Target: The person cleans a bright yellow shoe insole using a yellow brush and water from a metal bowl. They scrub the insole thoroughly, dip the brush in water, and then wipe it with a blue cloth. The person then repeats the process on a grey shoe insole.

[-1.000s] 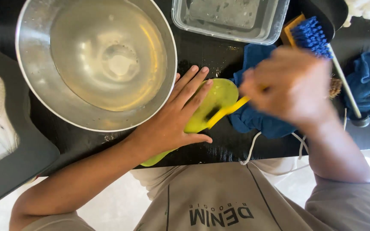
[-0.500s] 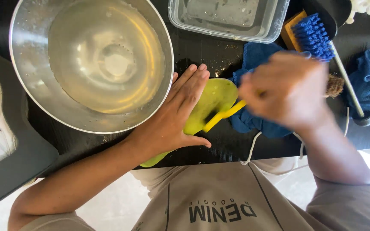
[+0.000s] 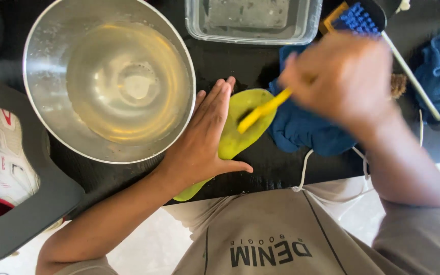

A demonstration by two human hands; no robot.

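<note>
On the dark table [image 3: 260, 168], one green insole [image 3: 243, 125] lies partly hidden under the left hand [image 3: 204, 140], fingers pressed together flat. Right hand [image 3: 342, 76], blurred, grips one yellow brush [image 3: 260, 112]; bristles indistinct. One bowl [image 3: 109, 79] stands beside.

A black tabletop [image 3: 260, 168] carries a large steel bowl [image 3: 109, 76] of cloudy water at its left, a clear plastic tub [image 3: 253, 20] at the far edge, a yellow-green shoe insole [image 3: 240, 137] near the front edge, crumpled blue cloths [image 3: 301, 127], a blue-bristled brush [image 3: 358, 18] and a white shoelace [image 3: 304, 170] trailing off the edge
</note>
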